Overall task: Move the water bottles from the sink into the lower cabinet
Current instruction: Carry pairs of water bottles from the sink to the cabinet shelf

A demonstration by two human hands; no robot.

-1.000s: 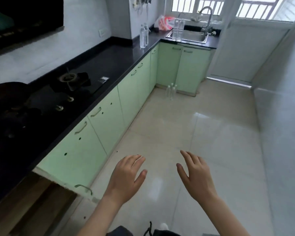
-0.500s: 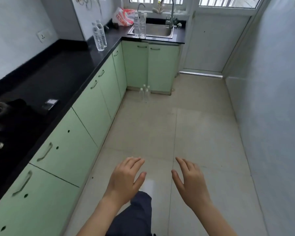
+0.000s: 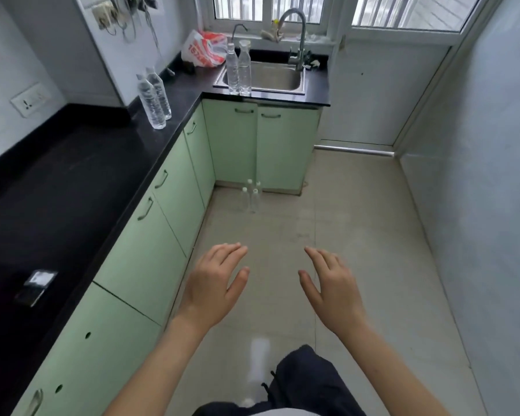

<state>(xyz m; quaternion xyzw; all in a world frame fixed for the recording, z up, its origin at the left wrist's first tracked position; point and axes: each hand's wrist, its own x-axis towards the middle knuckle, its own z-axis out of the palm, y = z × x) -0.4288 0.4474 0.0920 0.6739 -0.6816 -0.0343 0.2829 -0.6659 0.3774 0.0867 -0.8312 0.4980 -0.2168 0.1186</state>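
At the front-left corner of the sink (image 3: pixel 278 81): two clear water bottles (image 3: pixel 245 70), upright, side by side, touching. Hard to tell whether inside the basin or on its rim. Directly beneath the sink: lower cabinet (image 3: pixel 258 145), pale green, both doors closed. On the floor (image 3: pixel 342 220) just before the doors under the sink: four small bottles (image 3: pixel 251 196), upright, bunched together. Left of the sink on the black bench (image 3: pixel 72 190): two further bottles (image 3: pixel 155 103), upright, touching. Behind and left of the sink: red-and-white plastic bag (image 3: pixel 204 49). At the sink's back right corner: curved tap (image 3: pixel 297 34). Well apart from the sink, above the floor: left grip (image 3: pixel 216 283), released, fingers straight and spread, palm down, holds nothing. Beside it, not touching: right grip (image 3: pixel 333 289), likewise released, fingers spread, grasps nothing.
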